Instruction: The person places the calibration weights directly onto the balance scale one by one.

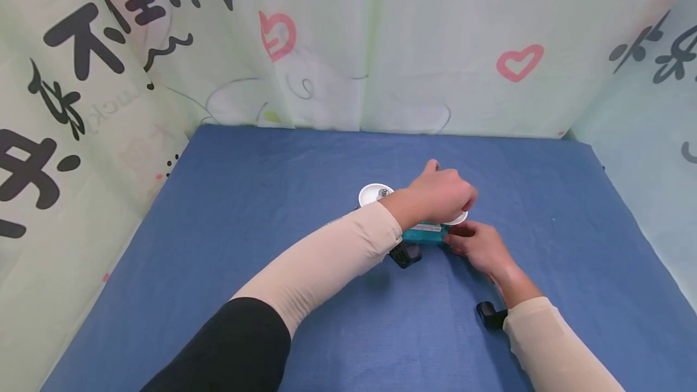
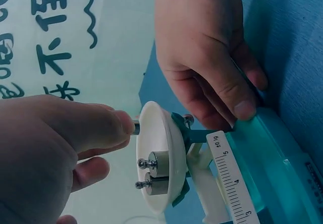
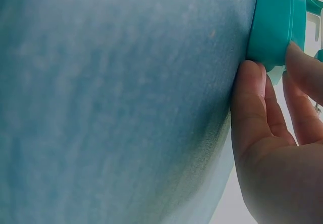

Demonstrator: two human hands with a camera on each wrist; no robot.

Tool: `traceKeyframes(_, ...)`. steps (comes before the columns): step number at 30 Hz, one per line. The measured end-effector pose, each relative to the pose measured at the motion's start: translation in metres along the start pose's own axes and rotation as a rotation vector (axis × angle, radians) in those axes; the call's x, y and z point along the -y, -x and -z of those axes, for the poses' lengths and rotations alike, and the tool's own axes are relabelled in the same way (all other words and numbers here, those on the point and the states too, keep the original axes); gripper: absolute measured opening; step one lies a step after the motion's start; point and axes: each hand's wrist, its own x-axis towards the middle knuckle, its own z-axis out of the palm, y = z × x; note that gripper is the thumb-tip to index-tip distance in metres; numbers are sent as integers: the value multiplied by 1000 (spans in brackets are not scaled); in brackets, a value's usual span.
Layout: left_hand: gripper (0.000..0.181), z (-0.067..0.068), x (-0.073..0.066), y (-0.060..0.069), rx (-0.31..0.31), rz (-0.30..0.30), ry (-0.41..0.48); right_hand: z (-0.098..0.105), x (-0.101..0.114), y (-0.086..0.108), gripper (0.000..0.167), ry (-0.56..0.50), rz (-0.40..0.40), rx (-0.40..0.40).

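A balance scale with a teal base (image 1: 423,235) stands on the blue-covered table. Held between the left hand's (image 2: 60,138) thumb and fingers is a small metal weight (image 2: 136,127), at the rim of a white pan (image 2: 151,114). Two knobbed metal weights (image 2: 160,164) stand inside that pan. With thumb and fingers, the right hand (image 1: 481,250) grips the end of the base (image 3: 275,27). A ruled beam (image 2: 229,178) runs above the base. In the head view, the left forearm hides much of the scale; the other pan (image 1: 367,194) shows a small metal piece inside.
Blue cloth (image 1: 261,198) covers the table. Printed curtains (image 1: 435,59) hang behind it and at both sides. A black wrist device (image 1: 405,254) shows below the left wrist, and another black device (image 1: 490,315) sits at the right wrist.
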Motion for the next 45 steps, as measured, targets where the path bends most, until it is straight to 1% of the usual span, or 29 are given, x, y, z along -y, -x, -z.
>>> traceKeyframes(10,21,-1,-2,-1,-6,-9,-50,0,-1,0,43,19,-3,-5)
traceKeyframes(16,19,-1,-3,-2,-12,6,-86,-2,0,1,43,7,8,-13)
traceKeyframes(23,21,1,-2,-1,2,17,-66,-4,0,1,43,-10,11,-21)
traceKeyframes(28,21,7,1,2,-19,21,-47,-3,0,0,42,0,2,-24)
traceKeyframes(33,18,14,7,9,-44,31,2,-3,-1,1,42,12,7,-26)
traceKeyframes(38,15,22,17,22,-84,32,72,-3,-1,2,40,29,30,-52)
traceKeyframes(41,12,22,25,31,-122,33,126,-4,-1,2,37,50,36,-68)
traceKeyframes(45,10,19,37,44,-183,40,185,-5,0,2,37,65,25,-75)
